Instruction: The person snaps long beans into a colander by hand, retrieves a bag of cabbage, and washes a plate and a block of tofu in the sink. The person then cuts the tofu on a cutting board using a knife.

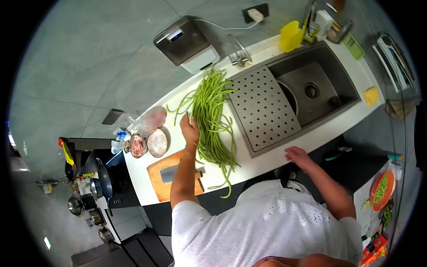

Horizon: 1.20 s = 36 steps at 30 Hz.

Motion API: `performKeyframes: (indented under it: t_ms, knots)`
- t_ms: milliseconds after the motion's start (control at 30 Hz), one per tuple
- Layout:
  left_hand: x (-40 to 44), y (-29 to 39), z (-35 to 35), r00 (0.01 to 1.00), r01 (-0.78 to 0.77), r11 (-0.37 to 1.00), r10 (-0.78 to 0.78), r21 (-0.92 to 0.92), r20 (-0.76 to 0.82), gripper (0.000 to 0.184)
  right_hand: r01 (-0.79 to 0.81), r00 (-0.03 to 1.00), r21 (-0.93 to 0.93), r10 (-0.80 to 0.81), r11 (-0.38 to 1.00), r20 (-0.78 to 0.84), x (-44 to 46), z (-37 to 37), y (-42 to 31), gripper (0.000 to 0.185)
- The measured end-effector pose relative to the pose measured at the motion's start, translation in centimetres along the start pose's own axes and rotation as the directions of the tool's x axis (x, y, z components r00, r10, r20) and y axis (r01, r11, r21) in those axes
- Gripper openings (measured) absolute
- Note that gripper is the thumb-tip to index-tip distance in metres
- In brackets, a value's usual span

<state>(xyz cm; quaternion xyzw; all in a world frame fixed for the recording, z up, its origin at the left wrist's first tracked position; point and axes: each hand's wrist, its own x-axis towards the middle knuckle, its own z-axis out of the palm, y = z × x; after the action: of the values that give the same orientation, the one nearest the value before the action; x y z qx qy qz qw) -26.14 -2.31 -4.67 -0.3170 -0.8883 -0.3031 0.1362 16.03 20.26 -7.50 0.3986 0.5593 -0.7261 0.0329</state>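
A large heap of long green beans [212, 118] lies across the white counter, some ends hanging toward its front edge. My left hand [190, 129] rests against the heap's left side, fingers stretched out and not wrapped round any beans. My right hand [299, 158] hovers by the counter's front edge below the sink, empty, its fingers loosely bent and apart. Under my left forearm are a wooden cutting board [161, 171] and a cleaver [168, 174], partly hidden by the arm.
Right of the beans, a perforated metal tray [265, 107] covers part of the sink [331, 73]. A bowl of meat [138, 146] and another pale bowl [157, 143] stand at left. A faucet [240, 58] is behind. An orange basket [382, 191] holds cut green pieces.
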Motion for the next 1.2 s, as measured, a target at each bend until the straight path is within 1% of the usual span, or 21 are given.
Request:
performKeyframes:
  t_ms: [33,67,133,200,267,333,400,433,467,533,600,667,700,733,800,867,933,1067,1133,1167,1200]
  knots:
    - [1.9,-2.4,0.3,1.000,0.006,1.000,-0.006,0.026,0.025,0.039,0.176,0.984,-0.249,-0.168,0.952,0.054,2.1,2.8,-1.7,0.024]
    - [4.0,-4.7,0.5,0.998,0.007,0.999,-0.010,0.054,0.056,0.038,0.342,0.939,-0.462,-0.309,0.818,0.147,4.3,6.0,-3.8,0.024]
    - [7.2,-8.5,2.2,0.992,-0.078,0.990,0.065,0.117,0.107,0.037,0.335,0.937,-0.610,-0.186,0.718,0.296,7.2,10.5,-9.8,0.023]
    - [9.7,-9.9,3.5,0.987,-0.117,0.984,0.100,0.135,0.129,0.039,0.439,0.899,-0.522,-0.365,0.731,0.243,11.7,14.2,-9.6,0.023]
    - [10.9,-10.9,5.2,0.985,-0.131,0.985,0.117,0.110,0.129,0.044,0.443,0.892,-0.484,-0.427,0.754,0.151,15.0,17.1,-10.7,0.024]
    - [10.9,-11.8,7.2,0.980,-0.075,0.992,0.055,0.101,0.192,0.048,0.340,0.937,-0.441,-0.340,0.831,0.082,17.0,19.1,-11.3,0.024]
    - [9.5,-11.8,8.6,0.909,0.006,0.993,-0.056,0.120,0.412,0.049,0.224,0.972,-0.382,-0.236,0.897,0.015,16.9,20.2,-10.4,0.024]
    - [8.7,-10.5,8.5,0.924,-0.131,0.963,0.034,0.234,0.380,0.049,0.258,0.965,-0.440,-0.208,0.860,0.159,16.8,20.5,-9.8,0.022]
    - [8.0,-9.2,8.1,0.923,-0.126,0.965,0.028,0.232,0.384,0.049,0.306,0.938,-0.488,-0.173,0.817,0.299,16.9,20.7,-9.6,0.020]
    - [6.4,-7.0,7.0,0.903,-0.017,0.971,-0.087,0.238,0.421,0.048,0.351,0.924,-0.511,-0.201,0.784,0.327,15.3,21.9,-7.9,0.013]
    - [5.5,-7.2,7.0,0.929,-0.059,0.960,-0.048,0.273,0.368,0.046,0.420,0.881,-0.451,-0.236,0.787,0.409,13.8,22.8,-6.3,0.014]
    - [5.9,-7.1,6.3,0.956,0.047,0.968,-0.115,0.248,0.270,0.040,0.404,0.910,-0.538,-0.264,0.740,0.320,14.5,22.7,-5.3,0.017]
    - [6.4,-6.1,5.7,0.996,-0.090,0.980,0.090,0.178,0.010,0.028,0.377,0.926,-0.610,-0.301,0.697,0.228,14.7,22.5,-5.0,0.021]
    - [6.7,-5.3,5.6,0.996,-0.090,0.980,0.090,0.179,0.011,0.028,0.377,0.926,-0.608,-0.301,0.698,0.228,14.3,21.8,-5.3,0.021]
    - [8.1,-3.3,5.5,0.972,-0.212,0.969,0.223,-0.124,0.079,0.015,0.477,0.866,-0.495,-0.485,0.726,0.122,13.5,19.9,-6.8,0.023]
    - [8.4,-1.2,5.6,0.960,-0.266,0.952,0.276,-0.151,0.051,0.010,0.430,0.889,-0.542,-0.442,0.723,0.115,13.1,18.7,-7.2,0.022]
    - [8.6,1.1,7.0,0.960,-0.256,0.967,0.253,0.005,0.117,0.010,0.382,0.908,-0.590,-0.408,0.712,0.095,12.6,17.3,-7.5,0.022]
    - [10.3,1.9,10.5,0.961,-0.212,0.975,0.196,0.064,0.197,0.009,0.322,0.936,-0.609,-0.342,0.725,0.087,9.7,15.2,-7.4,0.018]
    - [11.2,3.0,9.5,0.988,-0.148,0.966,0.134,-0.210,-0.080,0.010,0.323,0.940,-0.595,-0.325,0.736,0.108,8.3,14.7,-7.6,0.017]
    - [12.3,4.6,7.8,0.974,0.200,0.782,-0.091,-0.590,0.209,0.011,0.353,0.923,-0.540,-0.380,0.765,0.065,7.6,14.2,-8.2,0.016]
    - [13.3,6.4,6.0,0.975,0.187,0.784,-0.074,-0.592,0.209,0.011,0.385,0.904,-0.488,-0.426,0.783,0.028,6.8,13.7,-8.8,0.015]
